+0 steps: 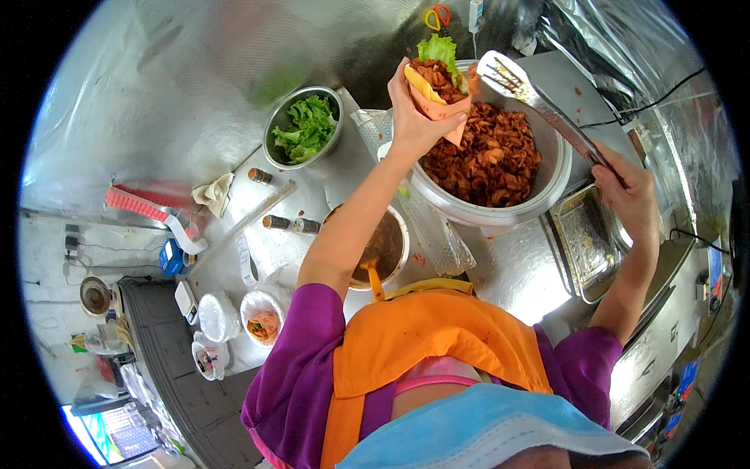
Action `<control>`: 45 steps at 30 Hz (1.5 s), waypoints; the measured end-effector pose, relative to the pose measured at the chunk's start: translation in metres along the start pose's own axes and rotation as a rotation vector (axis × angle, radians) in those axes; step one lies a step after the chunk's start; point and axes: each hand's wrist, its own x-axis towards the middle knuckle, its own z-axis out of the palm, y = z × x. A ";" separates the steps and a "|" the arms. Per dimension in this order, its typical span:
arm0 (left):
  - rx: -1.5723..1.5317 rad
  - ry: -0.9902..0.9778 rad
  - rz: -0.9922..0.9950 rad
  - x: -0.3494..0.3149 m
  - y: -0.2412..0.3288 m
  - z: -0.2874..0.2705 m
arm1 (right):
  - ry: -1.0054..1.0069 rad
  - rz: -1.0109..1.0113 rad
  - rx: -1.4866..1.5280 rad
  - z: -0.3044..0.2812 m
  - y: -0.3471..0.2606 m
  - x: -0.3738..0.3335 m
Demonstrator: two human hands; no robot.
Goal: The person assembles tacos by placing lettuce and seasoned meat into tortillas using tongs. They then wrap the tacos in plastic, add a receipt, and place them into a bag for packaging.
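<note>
My left hand is closed around a filled wrap in a pink paper sleeve. Pieces of browned meat and a lettuce leaf stick out of its open top. It is tilted over the far left rim of a large white pot heaped with sauced meat. My right hand grips metal tongs by the handle, right of the pot. Their white slotted tip is raised beside the wrap, above the meat; whether anything is between the jaws cannot be made out.
A steel bowl of lettuce stands left of my left arm. Partly behind that arm is a pot of brown sauce with an orange-handled utensil. A metal tray lies at right. Small jars and white tubs sit at left.
</note>
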 end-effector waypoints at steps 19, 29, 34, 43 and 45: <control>-0.008 0.008 0.055 -0.012 0.005 -0.003 | 0.009 -0.334 -0.256 0.027 -0.025 0.007; 0.004 -0.013 0.065 -0.018 0.009 -0.009 | -0.003 -0.356 -0.201 0.023 -0.032 0.005; -0.178 0.011 -0.009 -0.032 0.023 -0.032 | 0.024 -0.155 -0.233 0.020 -0.016 0.024; -0.483 0.180 -0.129 -0.083 0.081 -0.066 | -0.222 -0.505 -0.937 0.105 0.046 0.074; -0.351 0.250 -0.115 -0.110 0.075 -0.078 | -0.185 -0.641 -0.535 0.120 -0.018 0.059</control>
